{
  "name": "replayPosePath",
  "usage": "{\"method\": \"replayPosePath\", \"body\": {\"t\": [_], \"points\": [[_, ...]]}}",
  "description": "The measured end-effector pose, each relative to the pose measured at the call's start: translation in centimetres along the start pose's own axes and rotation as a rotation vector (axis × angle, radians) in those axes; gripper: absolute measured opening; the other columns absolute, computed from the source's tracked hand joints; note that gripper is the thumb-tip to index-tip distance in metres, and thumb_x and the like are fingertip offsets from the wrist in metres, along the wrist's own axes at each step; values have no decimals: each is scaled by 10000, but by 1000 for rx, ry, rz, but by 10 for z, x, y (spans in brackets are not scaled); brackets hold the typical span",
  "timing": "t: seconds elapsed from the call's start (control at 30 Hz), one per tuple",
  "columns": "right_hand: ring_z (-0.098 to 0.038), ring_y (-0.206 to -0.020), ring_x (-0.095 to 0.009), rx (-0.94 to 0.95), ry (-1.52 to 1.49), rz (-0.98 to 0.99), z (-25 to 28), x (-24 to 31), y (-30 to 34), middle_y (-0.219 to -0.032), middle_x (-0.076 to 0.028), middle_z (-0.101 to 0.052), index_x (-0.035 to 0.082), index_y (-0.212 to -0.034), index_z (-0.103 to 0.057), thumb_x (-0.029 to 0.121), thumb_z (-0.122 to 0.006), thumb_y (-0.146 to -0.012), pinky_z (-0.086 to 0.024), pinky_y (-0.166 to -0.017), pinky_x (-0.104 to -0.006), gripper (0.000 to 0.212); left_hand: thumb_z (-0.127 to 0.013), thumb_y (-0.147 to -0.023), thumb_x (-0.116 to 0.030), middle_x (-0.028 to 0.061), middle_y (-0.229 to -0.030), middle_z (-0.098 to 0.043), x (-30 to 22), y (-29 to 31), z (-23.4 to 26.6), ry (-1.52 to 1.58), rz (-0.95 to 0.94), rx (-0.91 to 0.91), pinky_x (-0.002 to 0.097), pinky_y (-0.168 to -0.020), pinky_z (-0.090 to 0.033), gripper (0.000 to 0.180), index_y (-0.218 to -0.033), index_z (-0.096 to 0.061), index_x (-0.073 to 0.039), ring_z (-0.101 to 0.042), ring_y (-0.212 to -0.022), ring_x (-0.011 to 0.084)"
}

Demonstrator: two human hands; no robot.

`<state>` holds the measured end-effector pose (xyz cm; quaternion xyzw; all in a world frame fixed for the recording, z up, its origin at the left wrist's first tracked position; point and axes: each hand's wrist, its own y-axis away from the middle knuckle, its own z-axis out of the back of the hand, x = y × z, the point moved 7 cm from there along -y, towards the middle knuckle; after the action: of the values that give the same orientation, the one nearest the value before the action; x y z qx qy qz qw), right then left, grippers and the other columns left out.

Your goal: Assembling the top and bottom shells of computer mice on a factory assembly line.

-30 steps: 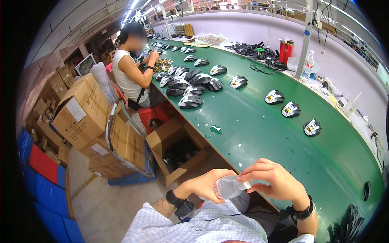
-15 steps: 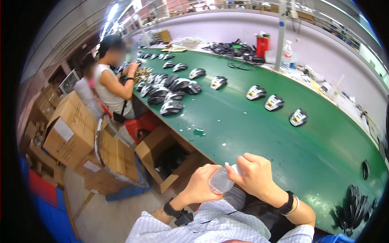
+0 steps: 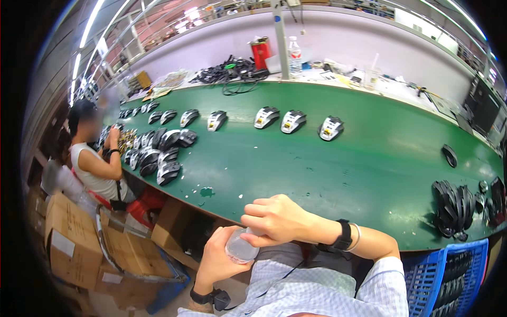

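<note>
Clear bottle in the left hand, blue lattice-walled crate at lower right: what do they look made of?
Clear bottle: probably glossy plastic, being see-through with a pale sheen; glass isn't ruled out. Blue crate: likely hard, satin plastic, judging by its even colour and regular openwork.

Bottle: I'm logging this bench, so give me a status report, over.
Left hand wrapped round clear bottle. Right hand closed over its top. Computer mice on green table, apart from both hands.

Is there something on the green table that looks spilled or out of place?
Yes: a small shiny patch, perhaps spilled liquid, lies on the green table near the clustered mice, with white scraps around it. Both look untidy there.
</note>
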<state>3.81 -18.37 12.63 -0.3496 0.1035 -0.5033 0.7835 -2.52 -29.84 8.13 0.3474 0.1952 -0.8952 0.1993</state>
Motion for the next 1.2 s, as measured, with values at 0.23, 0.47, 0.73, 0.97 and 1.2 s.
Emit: {"method": "replayPosePath", "body": {"t": [0.23,0.47,0.73,0.97,1.2], "points": [[-506,-488,-247,-286,67,-243,20,-13,-6,-593,-63,-434,64,-655,-485,217,-595,-786,-404,-431,-355,229,-756,-463,-134,118,-827,-576,-35,-28,20,-337,-166,-189,397,-707,-406,571,-990,-561,-33,-546,-782,313],[-549,-506,-244,-476,113,-384,97,-46,-18,-592,-79,-526,50,-705,-526,273,-681,-766,-414,-456,-306,279,-761,-466,-126,118,-928,-579,-85,-94,27,-287,-427,-425,411,-754,-387,689,-1103,-516,-32,-536,-851,322],[-620,-640,-374,-457,425,-628,194,-108,-9,-657,-225,-608,-47,-821,-621,393,-666,-734,-495,-601,-422,451,-791,-619,-236,128,-1106,-552,-131,-194,-44,258,-693,-213,447,-962,-338,597,-1119,-538,-29,-470,-1103,326],[-641,-717,-368,-276,788,-880,269,-231,23,-732,-238,-635,-56,-794,-643,388,-677,-743,-508,-663,-418,448,-700,-729,-186,124,-1102,-558,-45,-225,-83,169,-620,-313,412,-948,-360,286,-943,-603,-22,-485,-1087,313],[-636,-844,-358,-382,880,-1027,312,-370,48,-856,-232,-652,-43,-853,-649,393,-700,-729,-493,-756,-409,455,-690,-671,-142,83,-971,-582,-51,-213,-91,-70,-743,-376,425,-860,-395,192,-810,-593,-51,-540,-988,291]]}}
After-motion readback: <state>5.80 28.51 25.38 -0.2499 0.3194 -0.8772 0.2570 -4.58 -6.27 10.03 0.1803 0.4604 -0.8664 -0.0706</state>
